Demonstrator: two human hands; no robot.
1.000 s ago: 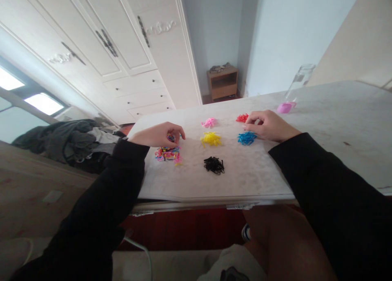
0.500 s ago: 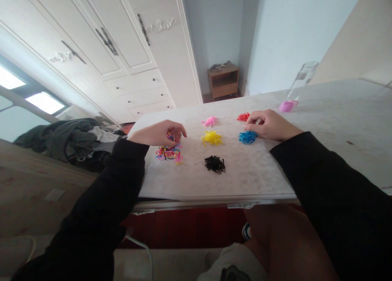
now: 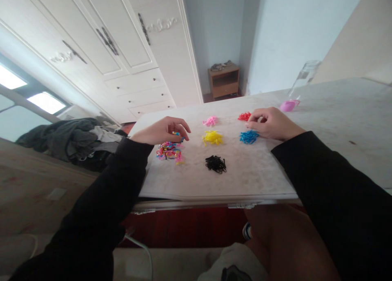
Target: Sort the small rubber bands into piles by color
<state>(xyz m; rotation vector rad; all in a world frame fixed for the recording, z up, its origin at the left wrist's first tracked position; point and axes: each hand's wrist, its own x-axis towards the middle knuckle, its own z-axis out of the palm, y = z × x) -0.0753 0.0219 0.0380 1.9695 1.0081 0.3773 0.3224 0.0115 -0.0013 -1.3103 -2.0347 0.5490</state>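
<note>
My left hand [image 3: 162, 130] is curled around a few coloured rubber bands [image 3: 177, 134], just above a mixed pile of multicoloured rubber bands [image 3: 169, 151] on the left of the table. My right hand [image 3: 272, 122] is closed, its thumb and fingertips together between a red pile of bands [image 3: 244, 116] and a blue pile of bands [image 3: 248, 137]. Whatever its fingertips hold is too small to make out. Between the hands lie a pink pile [image 3: 210, 121], a yellow pile [image 3: 213, 138] and, nearer me, a black pile [image 3: 216, 164].
A clear bottle [image 3: 304, 79] stands at the table's far right, with a pink object [image 3: 289, 105] at its base. The white table [image 3: 254, 179] ends at a front edge above my legs. Dark clothes [image 3: 70, 140] are heaped to the left; a white wardrobe [image 3: 147, 60] stands behind.
My left hand has risen slightly and moved right from the mixed pile, with coloured bands now showing in its fingers. My right hand has hardly moved.
</note>
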